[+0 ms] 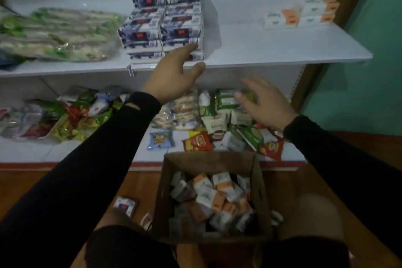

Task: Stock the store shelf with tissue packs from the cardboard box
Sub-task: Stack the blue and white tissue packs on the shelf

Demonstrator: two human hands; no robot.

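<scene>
The left hand is stretched forward and up to the front edge of the upper shelf, its fingers straight and spread, the fingertips laid against the lowest packs of the dark blue-and-white tissue stack; nothing is gripped. The right hand is held lower and to the right, palm down, fingers loosely extended over the mixed snack packets on the lower shelf; it is blurred, and nothing is seen to be held in it. Both forearms are covered by black sleeves. The cardboard box is seen open on the wooden floor at the near centre, with white-and-orange tissue packs heaped inside. More white-and-orange packs are stacked at the far right of the upper shelf, well apart from the blue stack.
</scene>
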